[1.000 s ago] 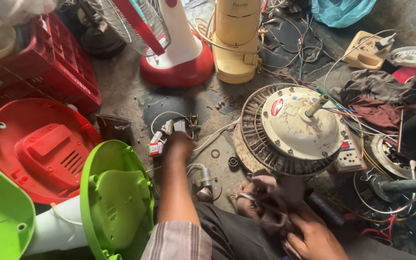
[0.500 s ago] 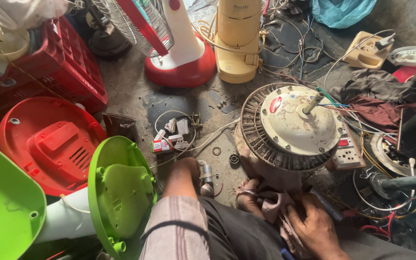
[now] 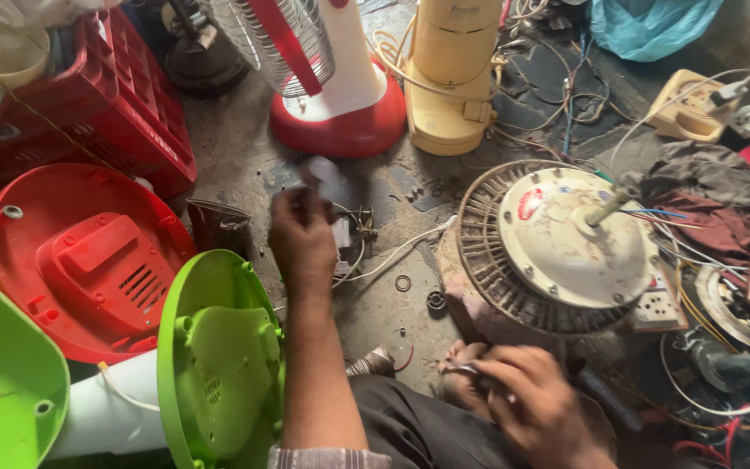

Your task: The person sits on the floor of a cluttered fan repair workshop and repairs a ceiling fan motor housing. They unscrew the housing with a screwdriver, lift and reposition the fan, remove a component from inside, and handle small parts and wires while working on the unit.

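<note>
My left hand [image 3: 301, 239] is lifted over the dirty floor, fingers closed around a small pale part [image 3: 323, 174] that is blurred by motion. Just beyond it, small electrical parts with white wire [image 3: 353, 239] lie on the floor. My right hand [image 3: 536, 404] rests low by my foot [image 3: 470, 356], fingers pinched on a thin metal piece [image 3: 457, 369]. A round cream fan motor [image 3: 575, 239] with a ribbed rim and an upright shaft sits directly above my right hand.
A green fan base [image 3: 219, 356] lies by my left forearm, with a red base [image 3: 88, 260] and a red crate [image 3: 106, 104] to the left. A red and white fan stand [image 3: 340, 104] and a yellow appliance [image 3: 449, 78] stand behind. Tangled wires [image 3: 722, 408] fill the right.
My left hand reached to the small parts, drew back towards me, and is now raised forward again with a pale part in it. My right hand stayed by my foot.
</note>
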{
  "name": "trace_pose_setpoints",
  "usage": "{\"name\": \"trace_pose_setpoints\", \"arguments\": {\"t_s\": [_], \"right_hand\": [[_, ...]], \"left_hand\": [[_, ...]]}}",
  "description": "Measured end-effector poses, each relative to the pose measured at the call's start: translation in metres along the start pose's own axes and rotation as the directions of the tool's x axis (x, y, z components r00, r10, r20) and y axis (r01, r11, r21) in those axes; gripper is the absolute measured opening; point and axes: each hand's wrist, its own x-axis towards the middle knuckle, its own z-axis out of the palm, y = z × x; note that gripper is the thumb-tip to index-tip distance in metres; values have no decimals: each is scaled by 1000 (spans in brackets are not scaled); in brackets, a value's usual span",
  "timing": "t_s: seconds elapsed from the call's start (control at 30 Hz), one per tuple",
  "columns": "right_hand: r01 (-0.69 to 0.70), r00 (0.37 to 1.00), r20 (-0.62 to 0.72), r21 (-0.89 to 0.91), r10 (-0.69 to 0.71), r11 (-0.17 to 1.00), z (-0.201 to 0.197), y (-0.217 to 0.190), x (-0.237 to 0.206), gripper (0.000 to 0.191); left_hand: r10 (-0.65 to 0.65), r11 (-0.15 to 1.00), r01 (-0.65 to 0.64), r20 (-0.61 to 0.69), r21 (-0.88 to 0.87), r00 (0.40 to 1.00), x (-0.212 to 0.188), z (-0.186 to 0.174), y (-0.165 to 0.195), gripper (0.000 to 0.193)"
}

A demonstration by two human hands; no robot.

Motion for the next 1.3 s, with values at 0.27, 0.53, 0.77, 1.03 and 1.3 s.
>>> {"name": "trace_pose_setpoints", "arguments": {"t_s": [0.27, 0.53, 0.77, 1.03, 1.3], "right_hand": [[-364, 913, 218, 49, 345, 930, 171, 33, 143, 27], [-502, 723, 410, -243, 557, 830, 229, 68, 158, 23], [-584, 812, 212, 316, 545, 748, 175, 40, 153, 21], [-477, 687, -145, 649, 712, 593, -18, -15, 118, 14], [-265, 817, -416, 343, 398, 901, -83, -25, 105, 18]], "left_hand": [[-250, 905, 166, -174, -392, 952, 5, 3, -7, 21], [-38, 989, 16, -145, -150, 989, -4, 21, -14, 28], [-71, 983, 117, 300, -139, 951, -10, 21, 19, 26], [88, 921, 241, 767, -305, 635, -54, 53, 77, 27], [258, 880, 205, 794, -428, 551, -120, 79, 140, 24]]}}
